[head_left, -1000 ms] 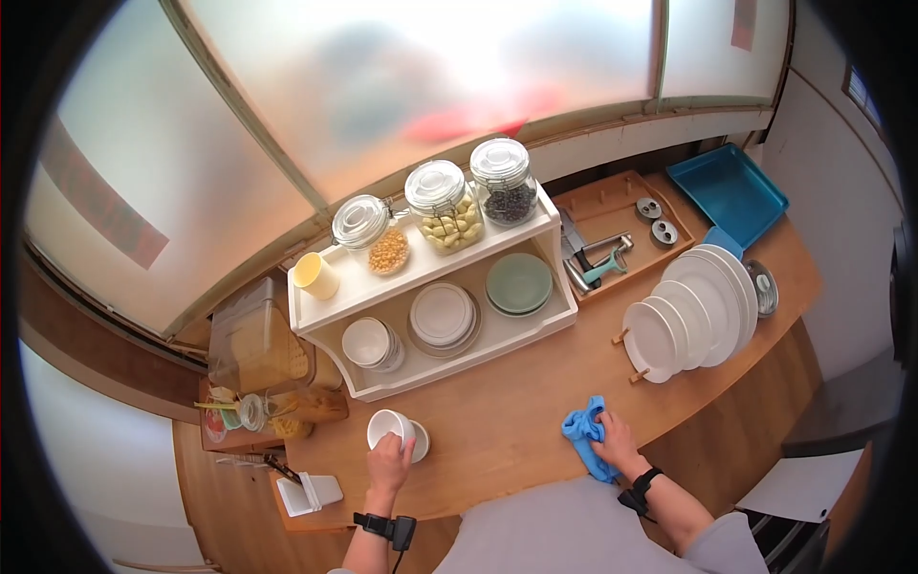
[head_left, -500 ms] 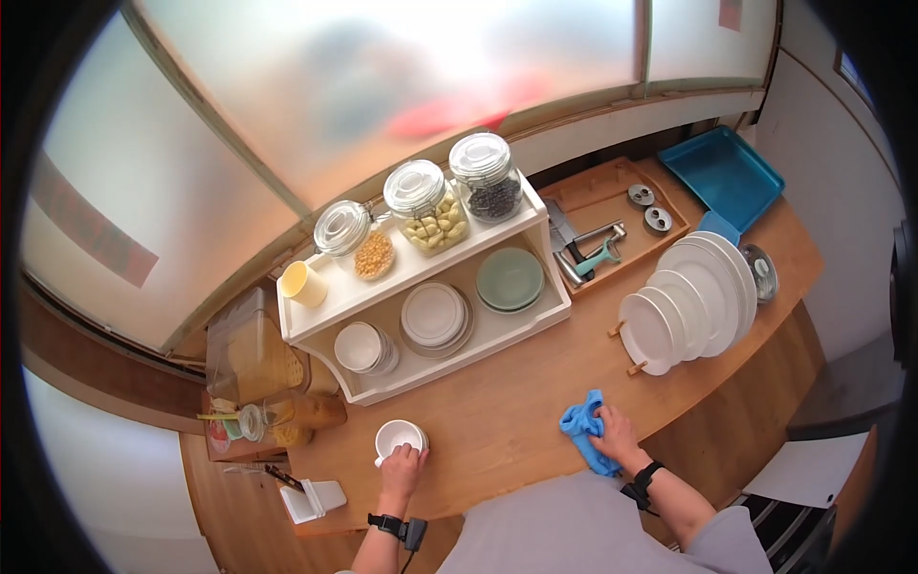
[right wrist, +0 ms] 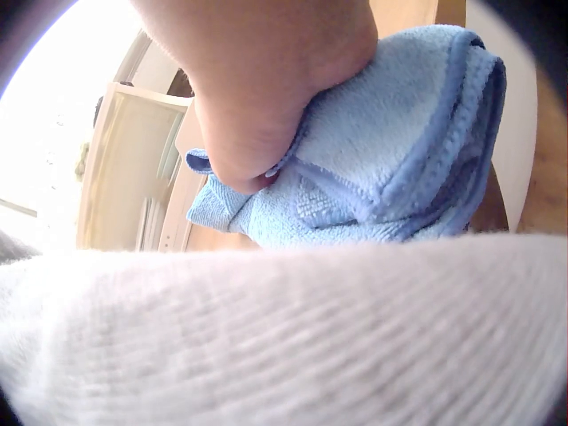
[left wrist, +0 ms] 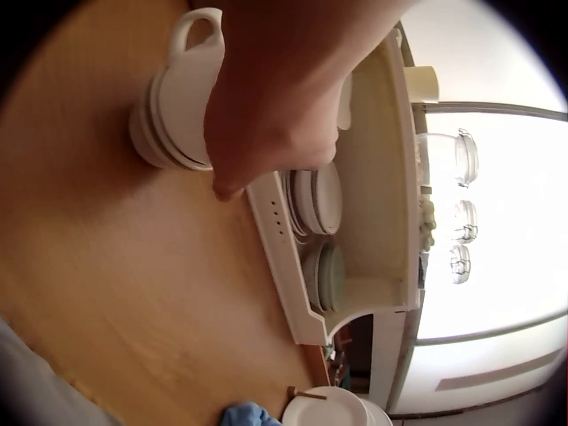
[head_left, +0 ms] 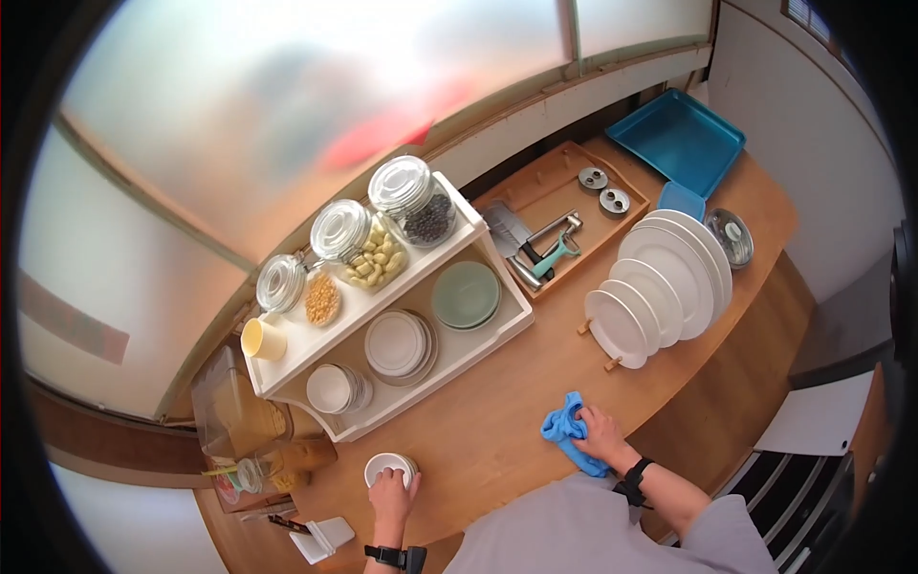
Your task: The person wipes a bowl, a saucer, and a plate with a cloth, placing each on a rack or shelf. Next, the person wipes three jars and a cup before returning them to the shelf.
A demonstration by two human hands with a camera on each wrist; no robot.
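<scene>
My left hand [head_left: 389,496] holds a white cup [head_left: 380,465] by its rim, the fingers reaching over into the bowl. Seen from the left wrist, the cup [left wrist: 188,98] sits upright on top of another white piece [left wrist: 146,133], its loop handle pointing away from the shelf. Part of the cup is hidden behind the hand. On the right, near the front edge of the table, my right hand [head_left: 601,435] grips a crumpled blue cloth [head_left: 558,426]. The right wrist view shows the cloth [right wrist: 382,133] folded and bunched under the fingers.
Behind the cups stands a white shelf [head_left: 449,362] with stacked bowls and plates, and jars on top. A wooden tray [head_left: 574,206] holds utensils. White plates [head_left: 622,325] stand in a rack at the right, near a blue tray [head_left: 679,143]. A white container [head_left: 323,539] lies front left.
My left hand has moved the cup from beside the other white piece onto it. The right hand keeps its hold on the cloth. The head view has turned to the right.
</scene>
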